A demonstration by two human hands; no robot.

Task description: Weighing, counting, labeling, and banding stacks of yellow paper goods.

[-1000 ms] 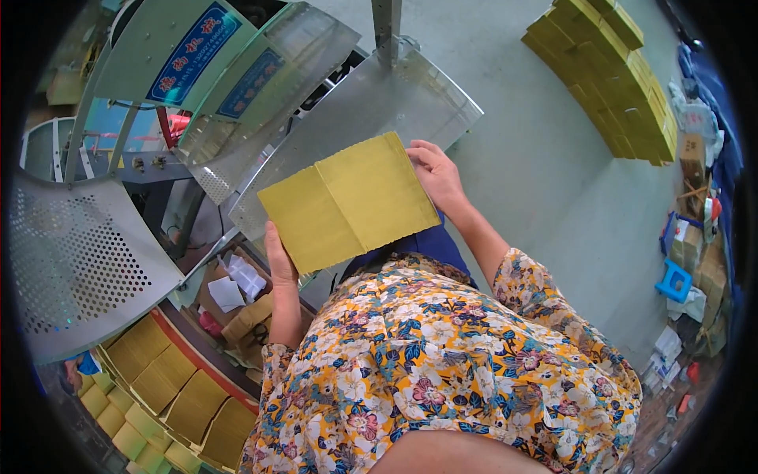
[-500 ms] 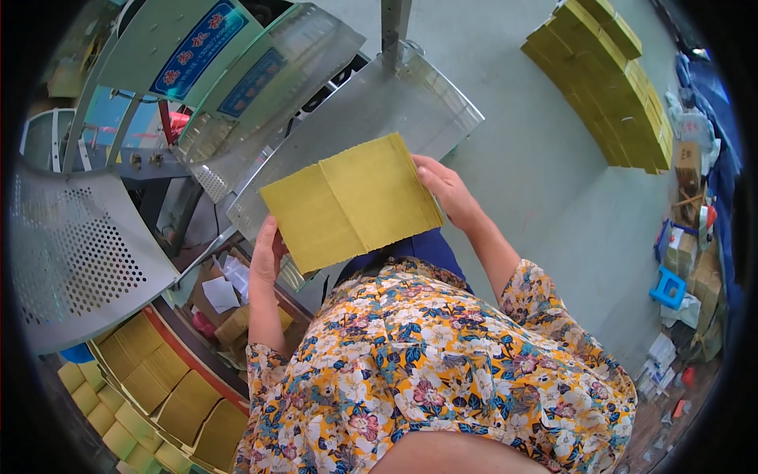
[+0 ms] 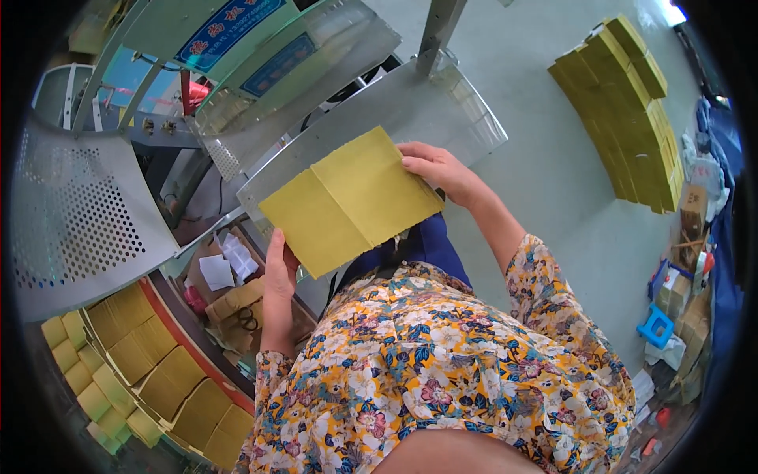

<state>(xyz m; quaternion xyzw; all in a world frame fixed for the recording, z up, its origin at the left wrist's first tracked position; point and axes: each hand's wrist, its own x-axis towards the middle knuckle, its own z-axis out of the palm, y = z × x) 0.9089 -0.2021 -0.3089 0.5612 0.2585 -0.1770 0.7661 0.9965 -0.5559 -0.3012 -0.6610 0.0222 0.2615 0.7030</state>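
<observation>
In front of my waist I hold a stack of yellow paper [image 3: 351, 201] by its two opposite ends. Its edges are finely jagged, and a straight line crosses the top sheet near the middle. My left hand [image 3: 280, 267] grips the lower left end, thumb along the edge and the other fingers mostly hidden beneath. At the upper right end my right hand [image 3: 440, 170] is closed on the stack, with some fingertips out of sight. Beyond the paper lies a metal tray [image 3: 371, 110] on the machine.
A perforated metal guard [image 3: 87, 221] stands at left. Below it, yellow paper bundles [image 3: 130, 324] fill a rack. A cardboard box with scraps [image 3: 237, 304] sits beside my left arm. Stacked yellow bundles [image 3: 624, 110] stand on the floor at far right, near a blue stool [image 3: 655, 325].
The paper stack is tilted more steeply, its right end turned slightly away from me. My right hand has moved up along its end. The surroundings have shifted as my head turned.
</observation>
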